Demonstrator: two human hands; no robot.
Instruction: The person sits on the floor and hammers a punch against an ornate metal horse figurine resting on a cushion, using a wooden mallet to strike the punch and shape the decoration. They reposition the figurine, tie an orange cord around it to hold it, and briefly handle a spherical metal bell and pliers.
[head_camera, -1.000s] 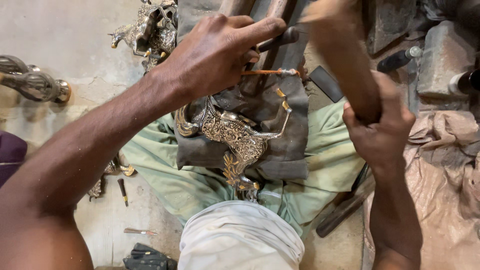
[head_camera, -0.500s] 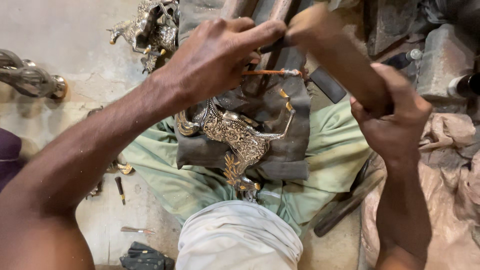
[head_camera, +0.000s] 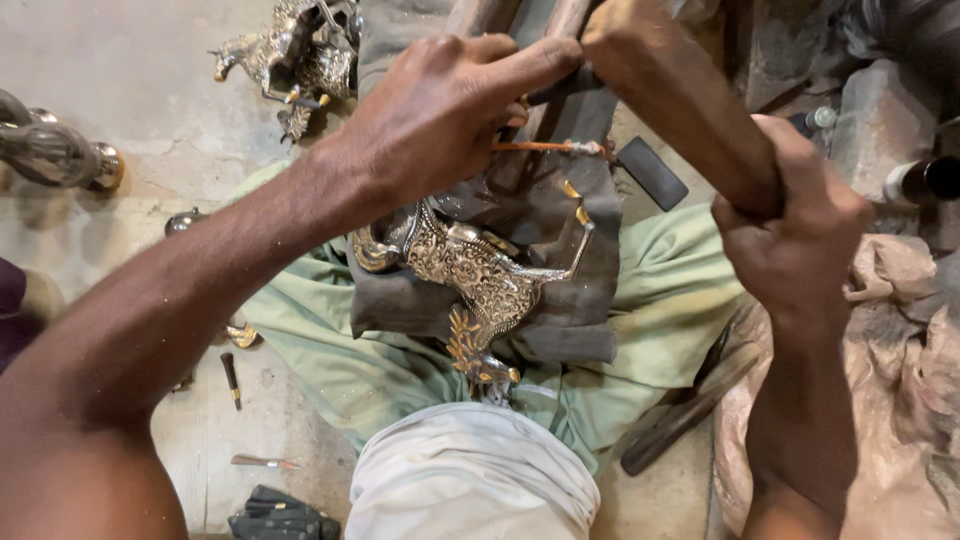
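You're gripping a chisel (head_camera: 545, 146) w/ your left hand (head_camera: 440, 115) over the brass figure (head_camera: 480, 285); right hand (head_camera: 790, 225) is clenching a mallet (head_camera: 680, 100).

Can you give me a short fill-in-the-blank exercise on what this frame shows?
1. The right hand grips a thick ____ club by one end.
2. The ornate metal figure lies on a dark ____ cloth over the person's lap.
3. The left hand pinches a thin ____-coloured rod.

Missing words: wooden; grey; orange
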